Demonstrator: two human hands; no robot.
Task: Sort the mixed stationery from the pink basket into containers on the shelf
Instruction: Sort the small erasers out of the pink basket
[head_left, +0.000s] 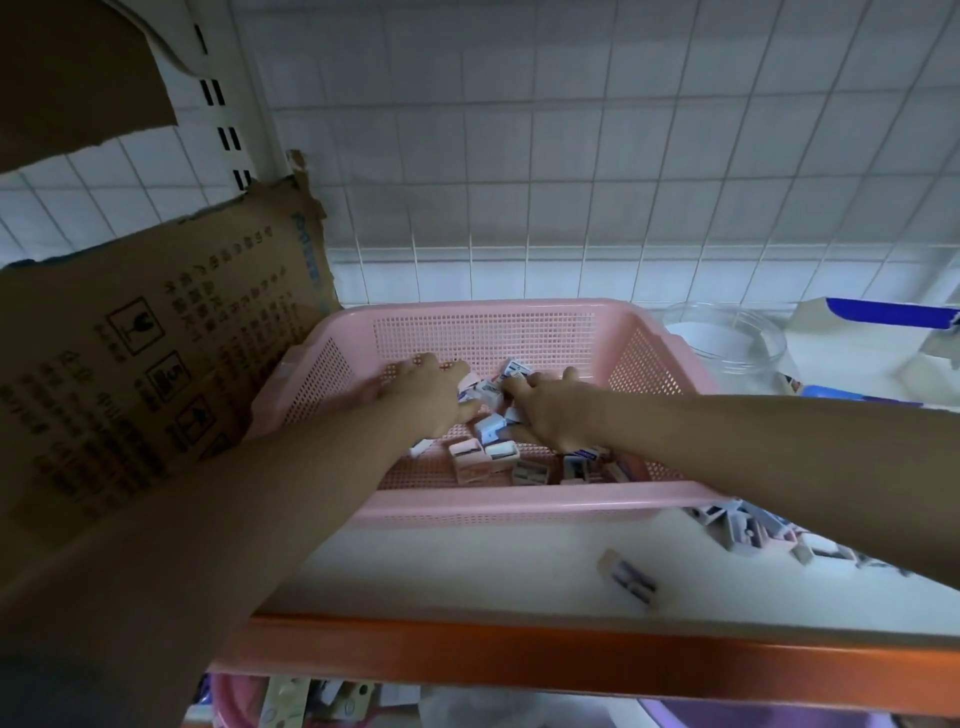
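Observation:
A pink mesh basket (519, 506) stands on the white shelf, with several small pencil sharpeners (488, 454) in pink, white and pale blue lying in it. Both my hands are inside the basket. My left hand (423, 389) lies over the items at the back left, fingers spread toward the far wall. My right hand (550, 410) rests among the sharpeners in the middle, its fingers bent over a few of them; what it holds is hidden. A clear round container (727, 338) stands behind the basket at the right.
A cardboard box (156, 353) leans at the left of the basket. More sharpeners (753, 530) lie piled on the shelf at the right, and one loose sharpener (628, 574) lies near the orange front edge (571, 654). A white and blue box (872, 322) stands far right.

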